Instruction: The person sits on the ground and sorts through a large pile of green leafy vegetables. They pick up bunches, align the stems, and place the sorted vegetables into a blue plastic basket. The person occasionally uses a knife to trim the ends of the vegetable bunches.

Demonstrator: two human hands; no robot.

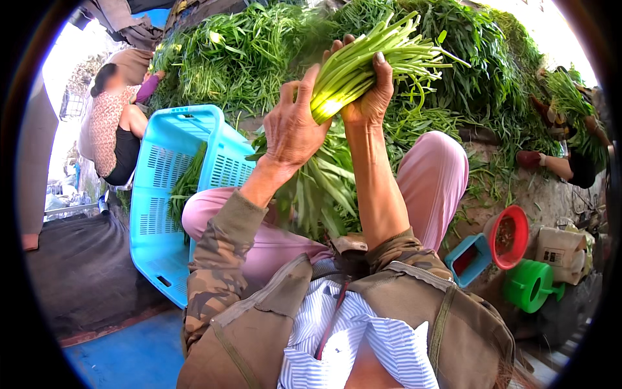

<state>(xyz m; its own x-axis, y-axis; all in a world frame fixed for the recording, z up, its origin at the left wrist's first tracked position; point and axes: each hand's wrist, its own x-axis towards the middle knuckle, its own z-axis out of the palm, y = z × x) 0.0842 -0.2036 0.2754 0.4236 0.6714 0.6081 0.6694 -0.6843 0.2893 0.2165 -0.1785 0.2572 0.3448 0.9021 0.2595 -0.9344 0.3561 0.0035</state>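
Note:
A thick bunch of water spinach stems [376, 68] is raised in front of me, cut ends pointing up and to the right. My right hand [371, 99] wraps around it, thumb on the near side and fingertips showing past the far side. Against the bunch's lower left lies my left hand [294, 126], its fingers bent and its palm side hidden. Long green leaves [323, 194] hang below the hands, between my knees. Beyond them spreads a large heap of loose greens [233, 53].
A blue plastic basket [155, 248] with some greens [187, 182] inside stands at my left. A person [112, 116] squats past it; another person's hand [595, 129] holds greens at far right. A red basin [520, 238], a blue tub [457, 257] and a green watering can [529, 287] sit right.

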